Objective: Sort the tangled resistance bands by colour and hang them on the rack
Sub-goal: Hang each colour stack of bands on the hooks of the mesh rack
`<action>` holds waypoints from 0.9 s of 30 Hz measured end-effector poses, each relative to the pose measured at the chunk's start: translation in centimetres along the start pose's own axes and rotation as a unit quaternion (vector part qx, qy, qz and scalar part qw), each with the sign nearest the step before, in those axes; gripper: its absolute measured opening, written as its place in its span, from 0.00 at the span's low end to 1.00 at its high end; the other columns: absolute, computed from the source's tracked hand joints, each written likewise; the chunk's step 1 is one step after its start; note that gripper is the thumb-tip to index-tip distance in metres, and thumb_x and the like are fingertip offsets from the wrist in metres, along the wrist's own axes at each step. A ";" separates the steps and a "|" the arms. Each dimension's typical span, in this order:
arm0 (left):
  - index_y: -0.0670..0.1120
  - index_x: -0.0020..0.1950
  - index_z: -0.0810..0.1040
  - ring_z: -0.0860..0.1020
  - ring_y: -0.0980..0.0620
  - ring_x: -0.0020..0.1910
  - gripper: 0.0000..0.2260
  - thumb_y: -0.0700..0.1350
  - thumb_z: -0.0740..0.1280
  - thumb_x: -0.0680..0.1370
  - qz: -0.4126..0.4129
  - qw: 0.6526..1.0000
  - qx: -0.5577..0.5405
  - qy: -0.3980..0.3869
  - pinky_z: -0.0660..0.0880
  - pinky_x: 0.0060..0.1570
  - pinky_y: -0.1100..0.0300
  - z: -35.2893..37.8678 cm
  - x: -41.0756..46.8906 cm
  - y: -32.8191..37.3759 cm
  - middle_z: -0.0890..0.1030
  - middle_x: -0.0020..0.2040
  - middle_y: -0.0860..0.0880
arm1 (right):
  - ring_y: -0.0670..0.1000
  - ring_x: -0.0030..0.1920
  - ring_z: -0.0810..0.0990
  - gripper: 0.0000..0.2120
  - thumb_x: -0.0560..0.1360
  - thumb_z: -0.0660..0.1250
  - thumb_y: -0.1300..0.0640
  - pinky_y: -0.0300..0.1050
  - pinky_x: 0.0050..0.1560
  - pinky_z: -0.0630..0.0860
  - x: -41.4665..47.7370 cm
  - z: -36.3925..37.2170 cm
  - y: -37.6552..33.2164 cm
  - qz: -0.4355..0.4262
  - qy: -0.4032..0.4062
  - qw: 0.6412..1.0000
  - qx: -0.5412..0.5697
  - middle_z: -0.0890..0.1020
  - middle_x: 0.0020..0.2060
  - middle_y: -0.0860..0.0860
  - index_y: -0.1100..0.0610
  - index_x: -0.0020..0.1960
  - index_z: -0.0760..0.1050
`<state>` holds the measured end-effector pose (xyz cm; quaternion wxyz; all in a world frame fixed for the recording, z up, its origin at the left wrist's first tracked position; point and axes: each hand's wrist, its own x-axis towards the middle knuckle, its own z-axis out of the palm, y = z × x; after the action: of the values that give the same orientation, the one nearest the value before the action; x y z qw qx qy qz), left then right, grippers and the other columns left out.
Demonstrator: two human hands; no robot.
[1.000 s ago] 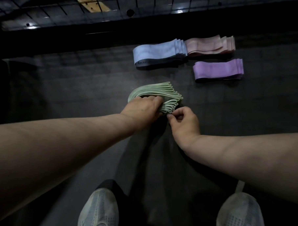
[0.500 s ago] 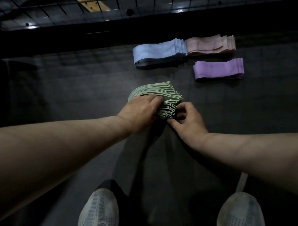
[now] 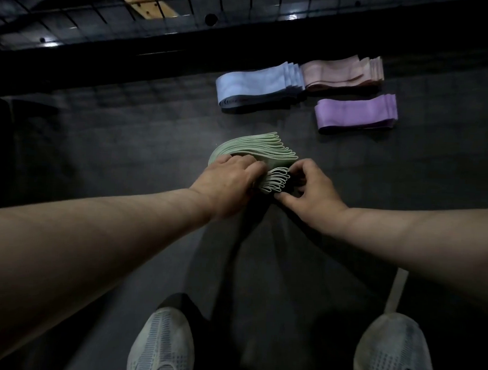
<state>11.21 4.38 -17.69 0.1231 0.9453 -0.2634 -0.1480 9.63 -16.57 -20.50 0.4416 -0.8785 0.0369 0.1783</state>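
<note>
A stack of pale green resistance bands (image 3: 260,147) lies on the dark floor in front of me. My left hand (image 3: 227,181) grips the stack from above, fingers curled over its near side. My right hand (image 3: 314,190) curls round the looped right ends of the green bands, thumb below and fingers above. Farther back lie three sorted piles: blue bands (image 3: 258,86), pink bands (image 3: 341,71) and purple bands (image 3: 356,112). The black wire-grid rack (image 3: 104,19) runs along the top of the view.
My two grey shoes (image 3: 161,345) (image 3: 392,352) stand at the bottom edge. A tan perforated board (image 3: 146,3) shows behind the wire grid. Dark floor stretches to the left of the green stack.
My right hand moved from pinching at the lower corner of the green stack to cupping its looped right end. My left hand stayed on the stack.
</note>
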 end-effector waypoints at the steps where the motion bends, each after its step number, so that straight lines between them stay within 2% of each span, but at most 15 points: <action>1: 0.48 0.67 0.74 0.76 0.43 0.60 0.19 0.50 0.67 0.78 0.002 1.000 -0.001 0.005 0.65 0.61 0.51 0.0 0.0 0.0 0.77 0.60 0.46 | 0.47 0.47 0.80 0.23 0.67 0.79 0.57 0.44 0.51 0.79 0.0 -0.2 0.0 -0.005 -0.008 1.000 0.004 0.79 0.49 0.47 0.49 0.54 0.69; 4: 0.47 0.69 0.72 0.75 0.42 0.63 0.21 0.50 0.68 0.77 -0.007 1.000 -0.014 0.013 0.66 0.63 0.51 0.0 -0.1 0.1 0.76 0.65 0.46 | 0.43 0.41 0.76 0.24 0.68 0.79 0.58 0.37 0.47 0.77 0.0 -0.4 -0.2 -0.017 -0.036 0.999 0.003 0.79 0.47 0.45 0.48 0.58 0.71; 6: 0.47 0.69 0.72 0.76 0.39 0.61 0.22 0.49 0.69 0.77 -0.009 1.000 -0.013 0.021 0.68 0.63 0.49 0.0 -0.1 0.1 0.75 0.65 0.44 | 0.44 0.43 0.78 0.19 0.69 0.79 0.56 0.41 0.50 0.79 0.0 -0.5 -0.1 -0.032 -0.050 0.998 -0.023 0.80 0.48 0.47 0.49 0.56 0.76; 8: 0.48 0.66 0.75 0.77 0.38 0.57 0.18 0.49 0.69 0.76 -0.001 0.999 0.005 0.041 0.71 0.59 0.47 0.2 -0.1 0.0 0.76 0.62 0.42 | 0.47 0.46 0.79 0.14 0.70 0.78 0.54 0.42 0.52 0.78 -0.1 -0.5 -0.2 -0.042 -0.063 0.996 -0.042 0.79 0.49 0.49 0.51 0.54 0.79; 10: 0.48 0.59 0.77 0.77 0.38 0.55 0.14 0.51 0.65 0.76 0.010 0.997 0.025 0.069 0.73 0.57 0.47 0.3 -0.2 -0.1 0.76 0.60 0.42 | 0.47 0.46 0.78 0.15 0.70 0.78 0.54 0.37 0.50 0.74 -0.2 -0.4 -0.2 -0.045 -0.065 0.995 -0.058 0.76 0.49 0.49 0.52 0.55 0.80; 15: 0.46 0.51 0.79 0.78 0.41 0.53 0.10 0.50 0.64 0.75 0.050 0.992 0.050 0.101 0.72 0.53 0.48 0.6 -0.4 -0.1 0.78 0.56 0.43 | 0.43 0.38 0.75 0.17 0.72 0.77 0.59 0.29 0.43 0.71 0.1 -0.3 -0.3 -0.028 -0.026 0.998 -0.051 0.75 0.49 0.49 0.53 0.59 0.79; 19: 0.46 0.50 0.80 0.79 0.41 0.53 0.07 0.46 0.71 0.74 0.046 0.992 0.052 0.102 0.71 0.51 0.49 1.2 -0.3 0.0 0.79 0.56 0.44 | 0.43 0.35 0.75 0.16 0.71 0.77 0.60 0.34 0.44 0.75 0.5 -0.5 -0.5 -0.022 -0.029 0.998 -0.046 0.77 0.49 0.51 0.53 0.57 0.80; 21: 0.46 0.49 0.80 0.79 0.41 0.53 0.06 0.44 0.72 0.74 0.043 0.993 0.050 0.101 0.71 0.51 0.49 1.4 -0.2 0.0 0.79 0.57 0.44 | 0.42 0.34 0.75 0.16 0.71 0.77 0.60 0.32 0.43 0.74 0.5 -0.5 -0.5 -0.017 -0.029 0.998 -0.044 0.76 0.49 0.50 0.53 0.57 0.80; 27: 0.45 0.51 0.79 0.77 0.40 0.57 0.07 0.45 0.65 0.76 0.045 0.994 0.025 0.096 0.71 0.56 0.46 2.0 -0.3 0.2 0.77 0.60 0.43 | 0.42 0.35 0.75 0.16 0.72 0.76 0.62 0.36 0.47 0.75 0.5 -0.3 -0.7 -0.007 -0.025 0.999 -0.039 0.76 0.49 0.50 0.56 0.59 0.80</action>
<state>10.23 4.06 -19.38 0.1307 0.9452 -0.2958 -0.0442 10.30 -16.29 -19.98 0.4088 -0.8907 0.0131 0.1982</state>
